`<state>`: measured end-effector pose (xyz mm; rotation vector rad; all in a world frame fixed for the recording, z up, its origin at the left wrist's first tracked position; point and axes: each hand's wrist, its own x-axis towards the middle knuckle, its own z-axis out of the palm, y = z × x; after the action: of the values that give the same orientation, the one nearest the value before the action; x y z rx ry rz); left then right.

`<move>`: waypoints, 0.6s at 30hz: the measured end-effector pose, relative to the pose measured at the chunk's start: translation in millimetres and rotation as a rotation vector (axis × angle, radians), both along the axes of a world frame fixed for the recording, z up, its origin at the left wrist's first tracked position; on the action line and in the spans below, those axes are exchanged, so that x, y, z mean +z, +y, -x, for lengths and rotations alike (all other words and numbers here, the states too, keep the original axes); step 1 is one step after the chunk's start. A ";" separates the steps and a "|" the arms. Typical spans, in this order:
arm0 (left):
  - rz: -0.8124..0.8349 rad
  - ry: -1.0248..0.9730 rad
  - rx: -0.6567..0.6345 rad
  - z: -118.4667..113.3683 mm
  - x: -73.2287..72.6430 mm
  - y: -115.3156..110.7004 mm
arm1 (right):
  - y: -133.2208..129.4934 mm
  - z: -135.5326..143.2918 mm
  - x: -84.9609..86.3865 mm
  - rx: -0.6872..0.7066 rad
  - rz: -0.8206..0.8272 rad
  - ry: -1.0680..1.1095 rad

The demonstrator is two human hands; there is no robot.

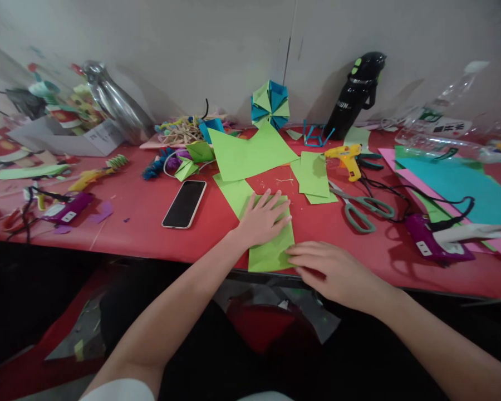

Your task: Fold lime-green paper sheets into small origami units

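One green paper sheet [269, 257] lies under the left hand [262, 220], fingers spread. The right hand [332, 270] touches its right edge, fingers slightly parted.

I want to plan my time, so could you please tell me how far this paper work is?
Looks done: the blue-and-green paper ball, already folded, by the wall. In hand: a green sheet, with the left hand flat on it and the right hand at its right edge. Perhaps left: the larger green piece and the blue sheet, both lying unfolded. The total needed is not visible.
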<state>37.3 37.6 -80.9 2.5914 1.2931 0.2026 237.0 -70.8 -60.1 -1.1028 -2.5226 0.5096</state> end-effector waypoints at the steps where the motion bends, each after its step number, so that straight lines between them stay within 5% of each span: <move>1: 0.001 -0.007 0.003 0.9 1.3 0.6 | 2.2 -2.2 -0.9 -0.029 0.019 0.031; 11: 0.083 -0.148 -0.273 10.4 27.2 -3.8 | 32.2 -26.6 -1.5 -0.291 0.068 0.287; 18: 0.380 -0.491 -0.069 13.0 33.1 -0.8 | 45.7 -20.5 6.2 -0.652 0.543 0.857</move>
<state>24.3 36.8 -47.8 2.0844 0.9533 0.4919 257.4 -25.1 -53.9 -1.3900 -1.2287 1.1821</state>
